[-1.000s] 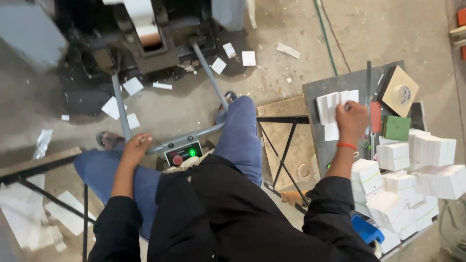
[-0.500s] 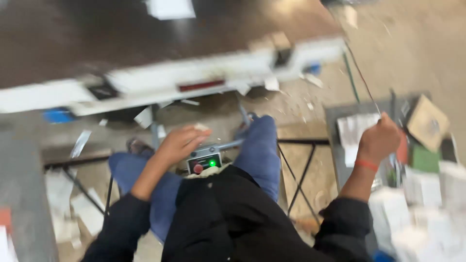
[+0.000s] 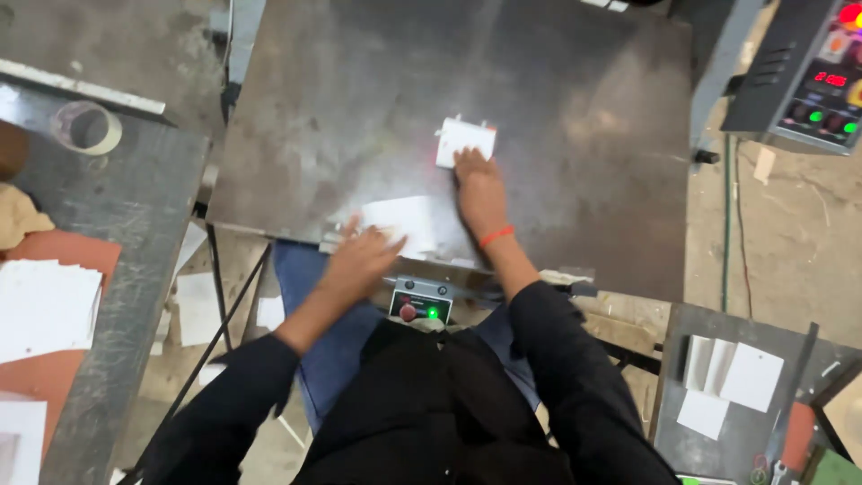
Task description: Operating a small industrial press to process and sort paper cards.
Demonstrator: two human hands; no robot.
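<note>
A small white card piece (image 3: 465,141) lies on the dark steel machine plate (image 3: 557,99). My right hand (image 3: 479,185), with a red band at the wrist, rests flat on the plate with its fingertips on the near edge of that piece. My left hand (image 3: 361,258) lies with fingers spread at the plate's near edge, touching a larger white sheet (image 3: 404,222). Neither hand grips anything. A small control box (image 3: 420,303) with a red button and a green light sits just below the plate, above my lap.
A control panel (image 3: 804,76) with red and green lights stands at the upper right. A side table (image 3: 99,233) on the left holds a tape roll (image 3: 87,128) and white sheets (image 3: 45,305). White cards (image 3: 732,382) lie on a stand at the lower right.
The view has swung up from the floor and lap to the machine plate. My right hand moved from the stand on the right onto the plate; my left hand rose from the control box to the plate's edge.
</note>
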